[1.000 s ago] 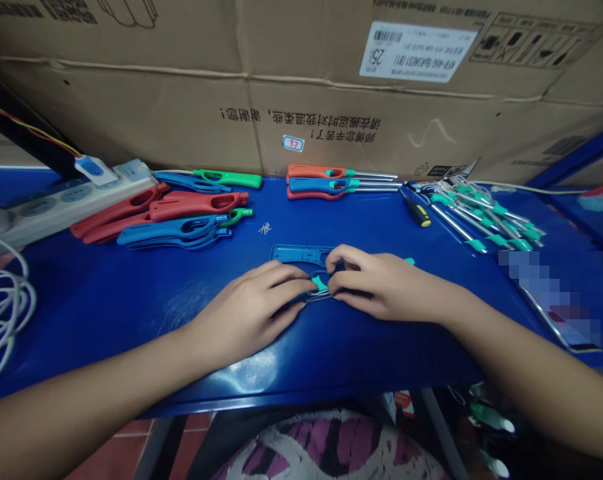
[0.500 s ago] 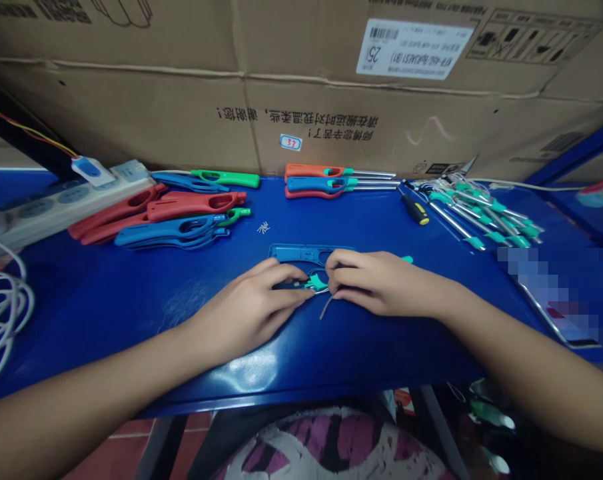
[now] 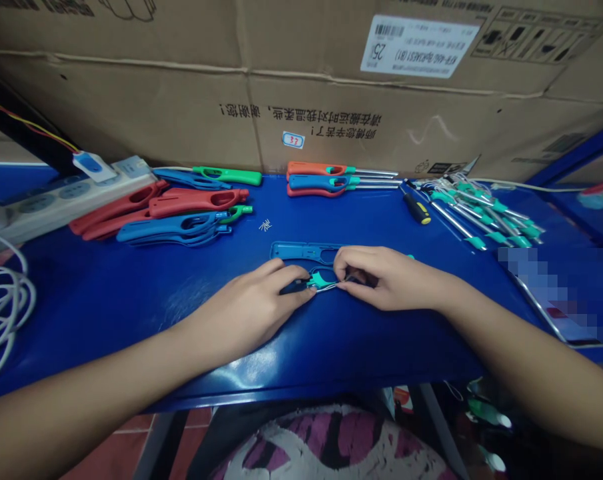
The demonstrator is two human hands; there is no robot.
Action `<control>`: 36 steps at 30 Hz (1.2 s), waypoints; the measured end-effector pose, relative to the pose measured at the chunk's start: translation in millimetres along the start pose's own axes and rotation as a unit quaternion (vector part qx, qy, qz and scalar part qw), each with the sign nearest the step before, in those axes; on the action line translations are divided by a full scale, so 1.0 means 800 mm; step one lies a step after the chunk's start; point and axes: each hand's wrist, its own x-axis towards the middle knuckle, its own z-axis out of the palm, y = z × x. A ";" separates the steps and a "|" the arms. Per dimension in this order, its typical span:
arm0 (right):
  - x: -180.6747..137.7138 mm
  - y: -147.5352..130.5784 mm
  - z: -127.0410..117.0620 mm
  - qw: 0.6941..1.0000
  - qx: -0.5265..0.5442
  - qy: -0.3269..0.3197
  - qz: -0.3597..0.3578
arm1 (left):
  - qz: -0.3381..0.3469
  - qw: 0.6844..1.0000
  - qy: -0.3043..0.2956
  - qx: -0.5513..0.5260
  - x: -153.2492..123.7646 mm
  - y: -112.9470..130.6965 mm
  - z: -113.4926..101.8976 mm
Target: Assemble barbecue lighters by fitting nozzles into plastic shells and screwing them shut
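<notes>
A blue plastic lighter shell [image 3: 301, 252] lies open on the blue table [image 3: 131, 300] in front of me. My left hand [image 3: 254, 307] rests on the table with its fingertips pressed against the shell's near edge, beside a small teal trigger piece [image 3: 320, 281]. My right hand [image 3: 381, 277] pinches a thin wire or metal part at that teal piece, fingers closed. Both hands meet over the shell's middle and hide part of it.
Red, blue and green lighter shells [image 3: 181, 213] lie at the back left, assembled lighters [image 3: 326, 179] at the back centre. A screwdriver [image 3: 417, 209] and several teal-tipped metal tubes [image 3: 481, 213] lie at the right. A power strip [image 3: 56, 200], white cable [image 3: 4, 313] and cardboard boxes [image 3: 301, 87] border the table.
The loose wire end that hung below my hands half a second ago is drawn up into my right hand's pinch. My right hand has shifted slightly right; the left stays put.
</notes>
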 end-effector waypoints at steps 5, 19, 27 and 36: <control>0.000 0.001 0.000 1.000 -0.007 -0.001 -0.016 | -0.003 1.000 0.008 -0.014 0.000 0.000 0.001; 0.004 0.002 0.007 0.997 -0.073 -0.012 -0.019 | -0.003 0.998 0.031 -0.045 0.001 -0.007 0.002; 0.005 0.001 0.006 0.999 0.010 0.048 0.010 | 0.000 0.999 0.030 -0.035 -0.002 -0.006 0.004; 0.003 0.002 0.004 0.998 0.002 0.031 -0.045 | 0.009 1.000 0.006 -0.015 0.002 -0.007 0.002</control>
